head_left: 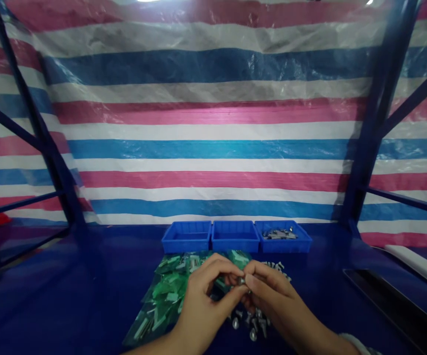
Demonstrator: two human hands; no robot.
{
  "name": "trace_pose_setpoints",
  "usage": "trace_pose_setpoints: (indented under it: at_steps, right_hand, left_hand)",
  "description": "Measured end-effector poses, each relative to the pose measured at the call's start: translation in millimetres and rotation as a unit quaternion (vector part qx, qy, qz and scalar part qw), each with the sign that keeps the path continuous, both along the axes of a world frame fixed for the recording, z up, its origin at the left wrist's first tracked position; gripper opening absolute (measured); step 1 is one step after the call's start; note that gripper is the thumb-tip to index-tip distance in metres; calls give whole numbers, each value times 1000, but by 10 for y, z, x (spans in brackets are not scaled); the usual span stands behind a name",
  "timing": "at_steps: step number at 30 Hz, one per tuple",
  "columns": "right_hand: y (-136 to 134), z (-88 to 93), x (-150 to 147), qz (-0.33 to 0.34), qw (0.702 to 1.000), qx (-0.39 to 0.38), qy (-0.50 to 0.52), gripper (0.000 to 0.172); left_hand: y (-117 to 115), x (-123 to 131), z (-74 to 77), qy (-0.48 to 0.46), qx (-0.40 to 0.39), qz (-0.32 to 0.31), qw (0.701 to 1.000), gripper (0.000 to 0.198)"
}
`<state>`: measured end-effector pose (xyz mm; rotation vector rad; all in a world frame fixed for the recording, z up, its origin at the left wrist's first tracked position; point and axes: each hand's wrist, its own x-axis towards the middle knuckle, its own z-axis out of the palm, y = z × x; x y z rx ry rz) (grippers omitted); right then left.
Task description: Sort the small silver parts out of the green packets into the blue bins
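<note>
My left hand and my right hand meet at the fingertips, low in the head view. Between them is a small shiny metal part, pinched by the fingers of both hands; its exact shape is mostly hidden. Loose metal screws lie on the blue table beneath and beside my right hand, with more small metal pieces behind it. Clear bags of green and white parts spread out behind and to the left of my left hand.
Three blue trays stand in a row behind the hands: left, middle and right, the right one holding metal pieces. A dark flat object and a white one lie at right. Blue posts and striped sheeting rise behind.
</note>
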<state>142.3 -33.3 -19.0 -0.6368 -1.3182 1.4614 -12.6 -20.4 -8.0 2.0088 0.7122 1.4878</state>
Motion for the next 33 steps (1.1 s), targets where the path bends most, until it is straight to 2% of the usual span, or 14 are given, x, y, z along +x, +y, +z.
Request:
trace_pose_setpoints:
  at_steps: [3, 6, 9, 12, 14, 17, 20, 22, 24, 29, 33]
  right_hand:
    - [4, -17, -35, 36, 997, -42, 52, 33]
    - [46, -47, -14, 22, 999, -24, 38, 32]
    - [163, -55, 109, -48, 998, 21, -29, 32]
    - [341, -24, 316, -153, 983, 54, -84, 33]
    - [448, 4, 445, -207, 966, 83, -132, 33]
    - [520, 19, 549, -210, 933, 144, -253, 22]
    - [496, -21, 550, -175, 861, 250, -407, 12]
    - [471, -65, 537, -157, 806, 297, -487, 19]
    - [461, -105, 534, -144, 775, 305, -535, 22]
    - [460, -144, 545, -142, 757, 275, -575, 18]
    - [424, -137, 529, -144, 745, 261, -597, 19]
  left_hand:
    - [2, -4, -9, 3, 7, -2, 1000, 16]
    - [8, 0, 9, 23, 25, -2, 999, 19]
    - [127, 10, 93, 51, 63, 24, 996, 18]
    - [461, 30, 223, 116, 110, 66, 985, 17]
    - [777, 49, 287, 191, 113, 92, 971, 20]
    - [1218, 68, 294, 243, 95, 80, 962, 21]
    - [1392, 43, 220, 263, 85, 76, 958, 33]
    - [1311, 1, 168, 263, 85, 82, 957, 36]
    - [1115, -47, 129, 264, 88, 81, 957, 33]
    - [568, -121, 69, 251, 90, 56, 962, 26]
    - [362, -146, 3, 221, 85, 48, 970, 23]
